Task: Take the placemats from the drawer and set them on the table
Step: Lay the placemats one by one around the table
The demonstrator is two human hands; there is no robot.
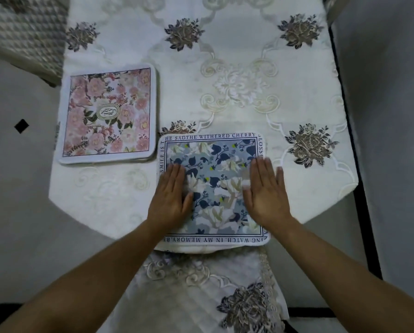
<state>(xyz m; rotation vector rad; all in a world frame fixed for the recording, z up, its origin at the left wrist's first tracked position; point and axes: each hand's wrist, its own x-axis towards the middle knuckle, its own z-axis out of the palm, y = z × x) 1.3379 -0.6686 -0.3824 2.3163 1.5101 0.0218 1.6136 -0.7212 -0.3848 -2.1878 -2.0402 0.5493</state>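
Observation:
A blue floral placemat (215, 169) with a lettered white border lies flat at the near edge of the table, on the embroidered white tablecloth (237, 87). My left hand (171, 197) rests palm down on its left side, fingers together and holding nothing. My right hand (266, 192) lies flat on its right side, fingers slightly spread, partly over the right border. A pink floral placemat (108, 114) lies flat to the far left, apart from both hands. No drawer is in view.
The tablecloth hangs over the near table edge (213, 284) below the blue placemat. A chair with a checked cover (26, 34) stands at the far left corner. Pale floor tiles (16, 164) with black diamond insets flank the table.

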